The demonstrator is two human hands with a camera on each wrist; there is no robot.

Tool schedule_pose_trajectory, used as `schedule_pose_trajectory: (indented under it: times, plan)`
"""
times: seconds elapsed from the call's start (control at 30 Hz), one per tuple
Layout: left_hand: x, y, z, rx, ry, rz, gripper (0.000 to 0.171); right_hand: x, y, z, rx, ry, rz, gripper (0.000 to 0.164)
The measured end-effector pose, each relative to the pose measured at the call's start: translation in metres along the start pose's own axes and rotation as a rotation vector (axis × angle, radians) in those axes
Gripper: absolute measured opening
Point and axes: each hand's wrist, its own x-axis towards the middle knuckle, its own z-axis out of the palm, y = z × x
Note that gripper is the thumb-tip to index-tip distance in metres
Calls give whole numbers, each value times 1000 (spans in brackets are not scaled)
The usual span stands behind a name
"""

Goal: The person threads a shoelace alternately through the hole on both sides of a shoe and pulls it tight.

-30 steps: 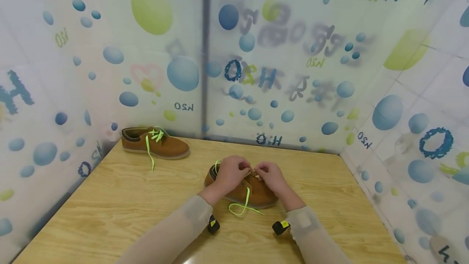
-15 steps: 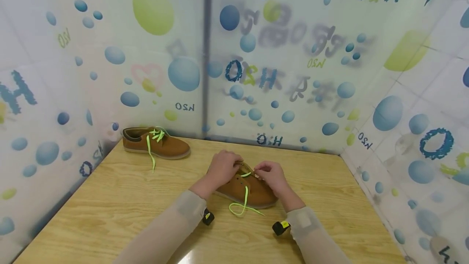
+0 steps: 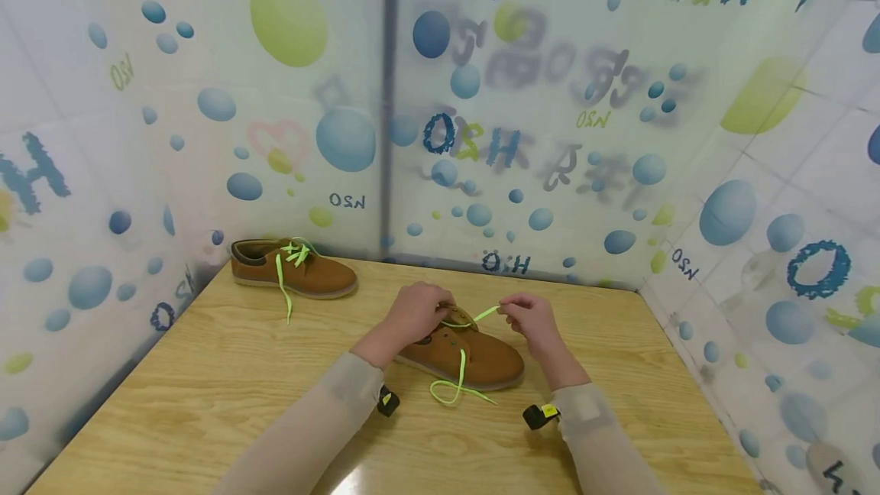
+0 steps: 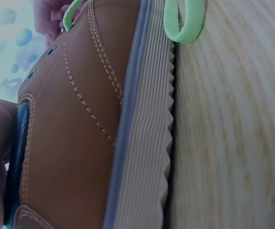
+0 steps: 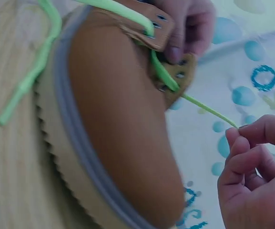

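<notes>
A brown shoe [image 3: 491, 361] with a pale ridged sole stands on the table, toe to the right. My left hand [image 3: 418, 315] grips it at the opening, by the far eyelet flap [image 5: 187, 71]; some of its fingers are hidden behind the leather. Between thumb and forefinger, my right hand [image 3: 532, 321] pinches the end of a neon-green shoelace [image 5: 208, 110]. That lace runs taut from an eyelet in the far flap. From the near flap [image 5: 162, 24], the lace's other end [image 3: 447, 396] hangs down and loops on the table.
Another brown shoe [image 3: 309, 275] with green lace stands at the table's back left. The wooden table [image 3: 261, 373] meets a patterned curtain [image 3: 550, 197] behind, and more of it hangs at both sides. Black wrist cameras [image 3: 539, 416] sit below the sleeves.
My left hand has moved left from the lacing to the shoe's opening. My right hand has gone right and slightly up, drawing a length of green lace out through the far flap.
</notes>
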Motion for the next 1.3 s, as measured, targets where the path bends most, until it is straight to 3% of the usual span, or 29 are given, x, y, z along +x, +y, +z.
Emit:
schedule_pose_trajectory:
  times: [0.27,0.43,0.63,0.9,1.17,1.3]
  plan:
    - [-1,0,1,-56,-8,4,10,3,-14,-22,168,75,-5,12]
    - [-1,0,2,-75,-9,-21,11,2,-23,-35,236,123,-48,26]
    - [-2,0,3,-83,4,-31,10,1,-33,-47,311,214,-105,22]
    - [-2,0,5,-67,22,-34,8,1,-45,-64,433,304,-130,40]
    - [-3,0,5,-61,26,-39,8,-1,-54,-82,541,409,-170,38]
    - [-2,0,6,-56,30,-44,8,-2,-59,-92,620,482,-179,30]
